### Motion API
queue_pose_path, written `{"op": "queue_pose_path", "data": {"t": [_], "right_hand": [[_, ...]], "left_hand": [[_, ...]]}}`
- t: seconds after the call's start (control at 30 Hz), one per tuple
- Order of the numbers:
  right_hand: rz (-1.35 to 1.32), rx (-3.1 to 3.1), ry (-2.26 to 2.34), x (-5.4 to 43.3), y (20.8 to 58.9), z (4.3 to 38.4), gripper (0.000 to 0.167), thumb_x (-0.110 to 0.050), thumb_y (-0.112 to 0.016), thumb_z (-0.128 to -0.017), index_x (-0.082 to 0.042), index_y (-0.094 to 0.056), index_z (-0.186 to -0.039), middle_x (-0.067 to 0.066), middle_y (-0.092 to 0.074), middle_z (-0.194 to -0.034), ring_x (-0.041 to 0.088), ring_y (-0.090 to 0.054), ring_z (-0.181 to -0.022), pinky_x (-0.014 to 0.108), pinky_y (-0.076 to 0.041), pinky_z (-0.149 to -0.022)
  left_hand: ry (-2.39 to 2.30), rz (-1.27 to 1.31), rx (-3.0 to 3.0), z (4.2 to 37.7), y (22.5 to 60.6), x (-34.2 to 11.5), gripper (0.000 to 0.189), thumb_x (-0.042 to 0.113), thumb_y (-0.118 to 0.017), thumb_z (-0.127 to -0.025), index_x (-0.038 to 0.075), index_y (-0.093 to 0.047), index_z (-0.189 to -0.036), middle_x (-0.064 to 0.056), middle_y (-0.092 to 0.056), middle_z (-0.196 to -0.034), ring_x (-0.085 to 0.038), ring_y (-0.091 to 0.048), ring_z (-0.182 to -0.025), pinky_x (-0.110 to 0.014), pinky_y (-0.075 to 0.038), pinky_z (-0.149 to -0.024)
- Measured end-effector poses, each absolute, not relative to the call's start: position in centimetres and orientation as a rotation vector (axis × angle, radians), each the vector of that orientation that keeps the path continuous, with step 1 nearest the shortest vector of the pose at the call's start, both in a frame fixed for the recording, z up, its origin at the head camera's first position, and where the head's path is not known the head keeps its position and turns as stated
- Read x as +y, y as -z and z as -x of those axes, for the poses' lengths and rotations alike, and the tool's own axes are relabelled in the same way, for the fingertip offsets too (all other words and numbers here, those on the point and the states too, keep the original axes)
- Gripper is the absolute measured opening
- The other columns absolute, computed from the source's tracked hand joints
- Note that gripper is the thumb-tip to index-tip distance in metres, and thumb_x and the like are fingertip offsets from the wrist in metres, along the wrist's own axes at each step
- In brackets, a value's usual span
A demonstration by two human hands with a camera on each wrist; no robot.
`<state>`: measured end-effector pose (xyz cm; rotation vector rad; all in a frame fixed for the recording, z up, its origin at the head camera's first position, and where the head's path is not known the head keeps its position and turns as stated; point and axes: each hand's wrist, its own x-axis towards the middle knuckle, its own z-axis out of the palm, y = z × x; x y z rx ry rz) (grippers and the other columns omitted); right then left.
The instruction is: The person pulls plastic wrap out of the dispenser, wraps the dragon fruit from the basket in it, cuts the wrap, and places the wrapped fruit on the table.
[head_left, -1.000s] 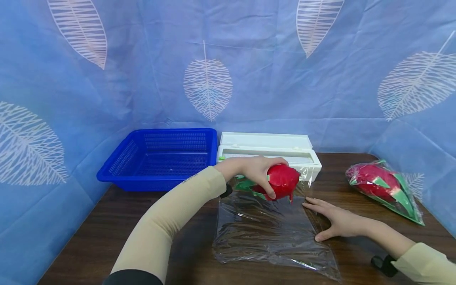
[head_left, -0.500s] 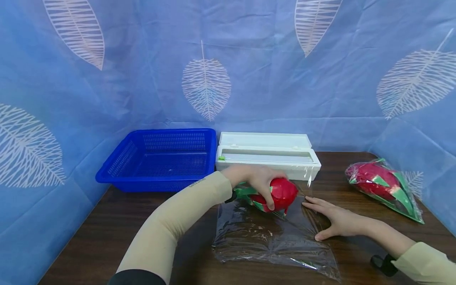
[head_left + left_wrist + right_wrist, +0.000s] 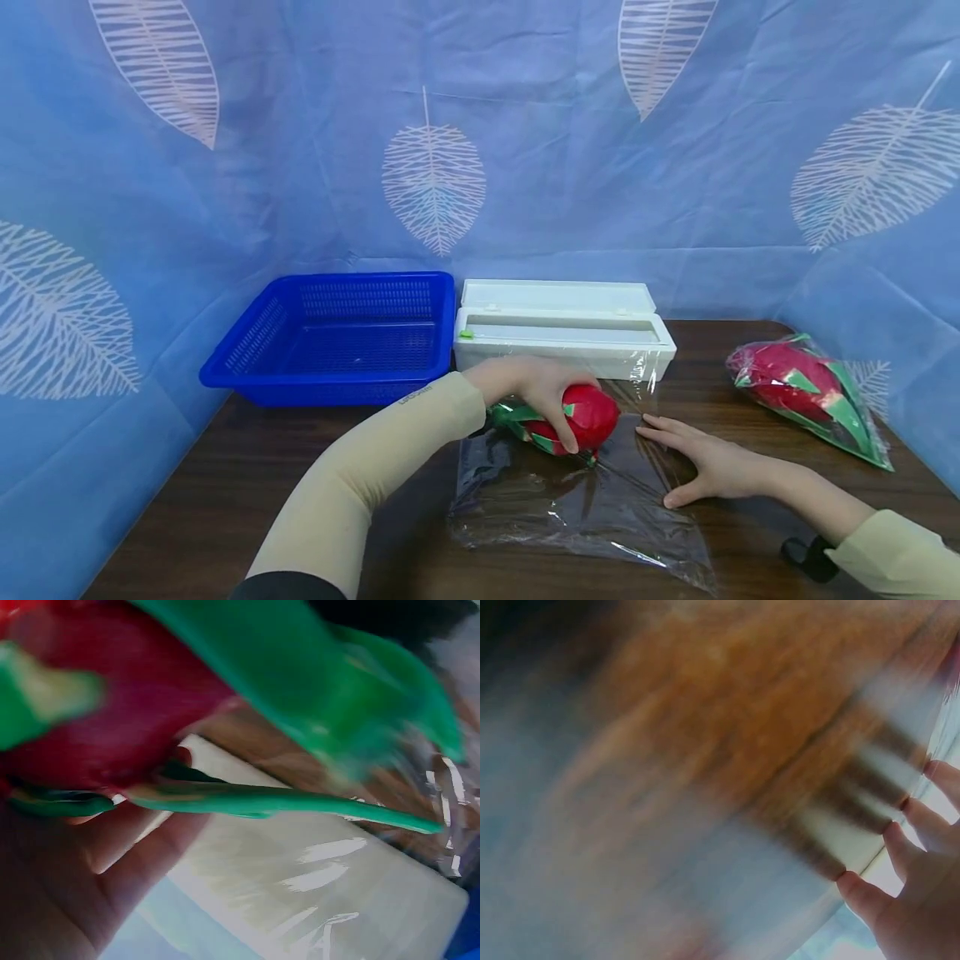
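Observation:
A red dragon fruit (image 3: 594,417) with green scales lies on its side over a sheet of clear plastic wrap (image 3: 570,508). My left hand (image 3: 547,392) grips it from above, thumb on the near side. In the left wrist view, the fruit (image 3: 112,697) fills the upper left and its long green tips point right, with my left hand (image 3: 97,877) curled beneath. My right hand (image 3: 712,462) has its fingers spread, the fingertips at the right edge of the wrap. In the right wrist view, the fingertips (image 3: 853,881) press on the brown tabletop.
Behind the fruit stands a white wrap dispenser (image 3: 562,358) with its lid raised, wrap trailing from its front. A blue plastic basket (image 3: 337,390) is to its left. At the right edge of the table (image 3: 247,475) lies a second dragon fruit (image 3: 802,383), wrapped in film.
My left hand has lowered the dragon fruit toward me, away from the dispenser and down onto the plastic wrap. The right hand has stayed in place.

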<state>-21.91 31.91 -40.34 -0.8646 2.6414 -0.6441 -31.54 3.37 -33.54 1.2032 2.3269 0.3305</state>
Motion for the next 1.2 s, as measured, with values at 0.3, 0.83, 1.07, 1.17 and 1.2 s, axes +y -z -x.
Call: {"op": "queue_pose_path", "data": {"t": [0.3,0.83,1.07,1.17,1.2], "right_hand": [[0.806,2.637,0.636,31.6,39.8,22.1,0.093,-0.049,-0.077,-0.079,-0.002,-0.036,-0.148,0.032,-0.023,-0.151,0.058,-0.026,-0.131,0.072,-0.038,-0.087],[0.925,2.719,0.626,32.9,40.2,21.6,0.09,-0.05,-0.073,-0.081,-0.008,-0.033,-0.15,0.026,-0.031,-0.15,0.05,-0.041,-0.125,0.043,-0.05,-0.087],[0.887,2.732,0.63,32.7,39.5,21.8,0.093,-0.054,-0.073,-0.079,-0.007,-0.034,-0.15,0.029,-0.03,-0.15,0.052,-0.04,-0.126,0.06,-0.047,-0.085],[0.893,2.749,0.631,32.5,39.1,21.9,0.093,-0.055,-0.073,-0.079,-0.005,-0.036,-0.148,0.029,-0.031,-0.149,0.052,-0.041,-0.125,0.062,-0.046,-0.084],[0.897,2.756,0.631,32.4,38.9,22.0,0.092,-0.055,-0.073,-0.078,-0.004,-0.037,-0.147,0.029,-0.032,-0.148,0.052,-0.041,-0.125,0.062,-0.046,-0.084]], "left_hand": [[-0.22,-1.279,2.53,31.3,34.6,1.9,0.103,0.065,-0.08,-0.063,0.027,-0.035,-0.147,0.007,-0.053,-0.131,-0.012,-0.052,-0.114,-0.032,-0.048,-0.086],[-0.401,-1.239,2.4,30.7,34.9,-0.1,0.102,0.049,-0.084,-0.07,0.026,-0.028,-0.152,0.001,-0.047,-0.139,-0.018,-0.044,-0.125,-0.033,-0.048,-0.09],[-0.399,-1.301,2.482,31.1,34.6,-0.9,0.101,0.053,-0.08,-0.072,0.025,-0.027,-0.153,0.002,-0.045,-0.144,-0.02,-0.042,-0.13,-0.037,-0.047,-0.095],[-0.419,-1.289,2.488,31.2,34.6,-1.5,0.101,0.054,-0.079,-0.073,0.024,-0.027,-0.154,0.002,-0.044,-0.146,-0.019,-0.041,-0.131,-0.037,-0.045,-0.098],[-0.419,-1.288,2.491,31.2,34.6,-1.7,0.101,0.055,-0.079,-0.073,0.024,-0.027,-0.154,0.002,-0.044,-0.146,-0.019,-0.041,-0.132,-0.038,-0.045,-0.098]]}}
